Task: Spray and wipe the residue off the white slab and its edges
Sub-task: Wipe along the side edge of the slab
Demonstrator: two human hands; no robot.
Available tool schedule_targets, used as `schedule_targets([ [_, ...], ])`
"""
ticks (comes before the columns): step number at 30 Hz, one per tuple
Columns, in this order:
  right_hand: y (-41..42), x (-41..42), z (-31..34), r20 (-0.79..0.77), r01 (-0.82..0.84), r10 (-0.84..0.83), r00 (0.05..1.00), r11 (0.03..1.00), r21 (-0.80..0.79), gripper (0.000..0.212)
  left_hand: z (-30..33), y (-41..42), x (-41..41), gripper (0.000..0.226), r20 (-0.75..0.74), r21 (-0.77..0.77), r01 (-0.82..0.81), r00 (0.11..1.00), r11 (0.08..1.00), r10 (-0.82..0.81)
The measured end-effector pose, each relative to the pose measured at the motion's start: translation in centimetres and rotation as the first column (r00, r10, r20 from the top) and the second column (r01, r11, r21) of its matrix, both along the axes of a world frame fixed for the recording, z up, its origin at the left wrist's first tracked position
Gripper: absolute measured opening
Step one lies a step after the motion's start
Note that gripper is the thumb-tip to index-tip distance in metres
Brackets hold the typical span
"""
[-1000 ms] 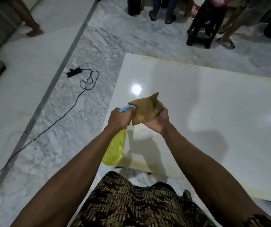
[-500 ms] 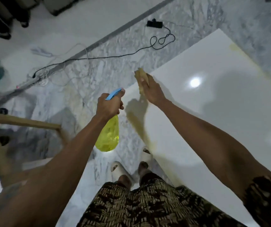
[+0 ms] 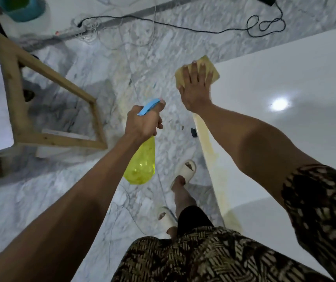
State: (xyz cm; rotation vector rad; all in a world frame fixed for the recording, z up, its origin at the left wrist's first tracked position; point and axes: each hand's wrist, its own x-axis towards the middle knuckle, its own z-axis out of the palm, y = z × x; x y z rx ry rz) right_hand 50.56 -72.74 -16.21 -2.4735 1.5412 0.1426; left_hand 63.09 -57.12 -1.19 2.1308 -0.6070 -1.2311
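The white slab (image 3: 285,82) fills the right side, glossy, with a yellowish residue band (image 3: 213,159) running along its left edge. My right hand (image 3: 195,86) lies flat, fingers spread, pressing a tan cloth (image 3: 213,67) onto the slab's far left corner. My left hand (image 3: 144,121) grips a yellow spray bottle (image 3: 141,163) by its blue trigger head (image 3: 148,106); the bottle hangs over the marble floor just left of the slab's edge.
My feet in white slippers (image 3: 186,168) stand beside the slab edge. A wooden frame (image 3: 41,110) holding a white panel sits at the left. A black cable (image 3: 203,29) loops over the marble floor at the top. A teal container (image 3: 23,9) is at top left.
The view has swung left and down along the slab's edge. My right hand went from holding the cloth by the bottle to pressing it flat on the slab's corner. The bottle stayed in my left hand.
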Motion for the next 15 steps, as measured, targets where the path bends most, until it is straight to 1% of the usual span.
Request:
schedule_targets([
  [5, 0.1, -0.1, -0.4, 0.001, 0.036, -0.036, 0.999, 0.999, -0.004, 0.065, -1.1, 3.4, -2.4, 0.052, -0.007, -0.019, 0.005, 1.000, 1.000, -0.005],
  [7, 0.9, -0.5, -0.7, 0.000, 0.014, -0.014, 1.000, 1.000, 0.021, 0.066, -1.4, 5.1, -3.1, 0.048, -0.029, -0.017, -0.013, 1.000, 1.000, 0.013],
  [10, 2.7, -2.4, -1.2, 0.009, -0.029, 0.029, 1.000, 1.000, -0.013, 0.062, -1.4, 7.4, -3.9, 0.045, -0.071, 0.005, -0.010, 0.997, 1.000, 0.010],
  [15, 6.9, -5.8, -1.2, 0.033, -0.059, 0.059, 0.998, 0.998, -0.017, 0.063, -0.8, 10.2, -4.5, 0.048, -0.039, 0.016, -0.001, 0.999, 1.000, 0.001],
])
